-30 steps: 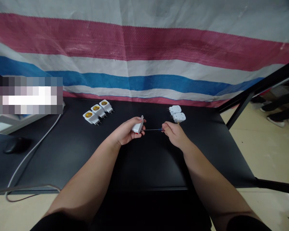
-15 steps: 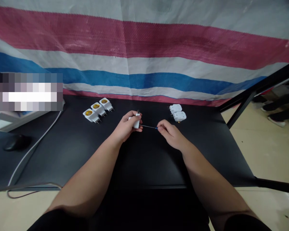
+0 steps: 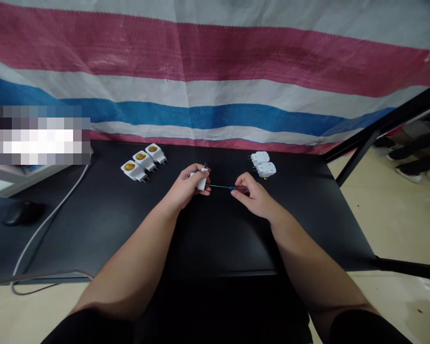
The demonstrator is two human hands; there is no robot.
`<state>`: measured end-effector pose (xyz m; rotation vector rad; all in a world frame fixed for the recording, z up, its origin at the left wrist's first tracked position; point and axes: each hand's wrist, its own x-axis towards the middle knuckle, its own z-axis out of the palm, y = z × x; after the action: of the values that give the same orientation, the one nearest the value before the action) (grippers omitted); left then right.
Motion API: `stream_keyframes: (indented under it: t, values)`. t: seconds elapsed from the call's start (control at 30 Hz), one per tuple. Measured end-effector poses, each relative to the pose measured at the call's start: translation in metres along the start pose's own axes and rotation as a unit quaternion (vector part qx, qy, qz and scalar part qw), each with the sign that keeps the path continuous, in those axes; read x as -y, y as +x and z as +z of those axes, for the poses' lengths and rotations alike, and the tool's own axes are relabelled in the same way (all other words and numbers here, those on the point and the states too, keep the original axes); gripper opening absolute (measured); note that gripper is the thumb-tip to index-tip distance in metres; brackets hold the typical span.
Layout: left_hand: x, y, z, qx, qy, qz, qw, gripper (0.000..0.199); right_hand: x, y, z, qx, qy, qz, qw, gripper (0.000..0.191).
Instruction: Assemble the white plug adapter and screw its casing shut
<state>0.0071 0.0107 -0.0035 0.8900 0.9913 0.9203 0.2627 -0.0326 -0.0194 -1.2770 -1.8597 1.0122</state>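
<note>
Three socket adapters [image 3: 140,161] lie far left, two white adapters [image 3: 263,164] far right, one white plug [image 3: 201,180] in the left hand [image 3: 184,186], one screwdriver [image 3: 224,187] in the right hand [image 3: 252,195], and one computer mouse [image 3: 23,213] near left.

Three socket adapters [image 3: 141,160] left on the table [image 3: 301,229], two plug adapters [image 3: 263,164] right, computer mouse [image 3: 23,213] farther left, tarp [image 3: 215,81] behind

Black tabletop [image 3: 103,229] bears three white, yellow-centred socket adapters [image 3: 143,161] upper left, two white plug adapters [image 3: 265,169] upper right, a black computer mouse [image 3: 23,213] far left.
</note>
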Motion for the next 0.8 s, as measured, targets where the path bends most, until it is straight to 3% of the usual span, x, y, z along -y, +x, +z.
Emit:
stream_keyframes:
  t: [0.07,0.2,0.37,0.67,0.8]
  values:
    - [0.0,0.0,-0.001,0.0,-0.005,-0.003,1.0,0.028,-0.001,0.001,0.0,-0.002,-0.017,0.015,1.0,0.034]
    - [-0.003,-0.002,-0.001,0.034,-0.021,-0.019,0.999,0.03,-0.001,0.001,0.004,-0.016,-0.024,0.061,0.998,0.059]
    - [-0.005,-0.003,-0.001,0.009,-0.03,-0.049,0.998,0.026,0.007,-0.003,0.009,-0.023,-0.004,0.013,1.0,0.036]
    - [-0.001,-0.003,-0.004,0.057,-0.051,-0.022,0.997,0.038,0.005,-0.001,0.011,-0.072,-0.003,0.09,0.993,0.056]
    - [-0.004,-0.003,-0.001,0.064,-0.057,-0.054,0.995,0.036,0.003,-0.001,0.014,-0.064,0.001,0.078,0.995,0.052]
